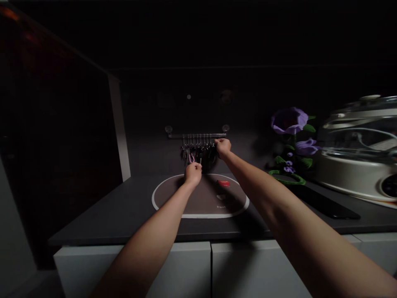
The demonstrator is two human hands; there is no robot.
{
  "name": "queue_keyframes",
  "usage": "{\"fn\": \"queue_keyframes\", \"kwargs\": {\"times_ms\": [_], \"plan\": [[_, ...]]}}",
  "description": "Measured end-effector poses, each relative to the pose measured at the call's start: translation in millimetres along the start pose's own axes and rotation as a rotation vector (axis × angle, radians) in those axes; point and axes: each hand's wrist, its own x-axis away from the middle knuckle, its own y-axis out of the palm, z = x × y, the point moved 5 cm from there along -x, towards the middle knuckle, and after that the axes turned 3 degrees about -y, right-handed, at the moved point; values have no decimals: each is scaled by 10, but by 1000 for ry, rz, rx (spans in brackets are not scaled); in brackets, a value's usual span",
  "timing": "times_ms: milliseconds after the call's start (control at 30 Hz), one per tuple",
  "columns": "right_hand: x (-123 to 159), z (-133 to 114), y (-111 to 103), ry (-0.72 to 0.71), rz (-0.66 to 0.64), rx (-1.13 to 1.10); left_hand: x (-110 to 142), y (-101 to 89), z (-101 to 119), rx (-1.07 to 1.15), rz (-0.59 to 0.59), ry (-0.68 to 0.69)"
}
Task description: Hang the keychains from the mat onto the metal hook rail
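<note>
A metal rail (pixel 196 135) with several hooks is fixed to the dark wall, and key bunches (pixel 198 151) hang from it. My left hand (pixel 192 173) is closed just below the hanging keys, gripping a pink loop (pixel 191 158) that dangles there. My right hand (pixel 222 147) reaches to the right end of the rail, fingers pinched on a hook or key there; what it holds is too dark to name. Both arms stretch forward over the counter.
A round brown mat (pixel 173 198) with a white border lies on the dark countertop (pixel 102 215), a small red item (pixel 223 183) on it. Purple flowers (pixel 290 121) and a white lidded cooker (pixel 356 169) stand at right. White cabinet fronts (pixel 192 269) are below.
</note>
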Motion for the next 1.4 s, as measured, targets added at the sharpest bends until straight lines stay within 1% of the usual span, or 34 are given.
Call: {"fn": "queue_keyframes", "kwargs": {"times_ms": [133,300,400,633,767,900,1033,1133,1200,1300,1400], "plan": [[1,52,2,11,19,20,-3,3,-5,-19,-5,4],[55,158,12,84,20,-69,0,10,-16,-17,-18,5],[94,196,25,96,-18,-98,17,8,2,-9,-27,11],[145,211,50,32,-135,-118,71,10,45,8,-55,-13],[156,215,28,6,-176,-110,96,44,55,-18,-94,22],[214,231,-92,27,-178,-107,152,82,80,-42,-148,64],[345,282,-307,58,-166,-90,221,109,128,-59,-189,100],[486,359,-466,75,-198,-99,268,124,173,-78,-211,143],[597,434,-559,104,-232,-118,300,143,205,-114,-239,193],[777,565,-664,168,-291,-158,355,188,248,-219,-292,308],[930,678,-731,203,-346,-119,403,247,267,-344,-344,420]]}}
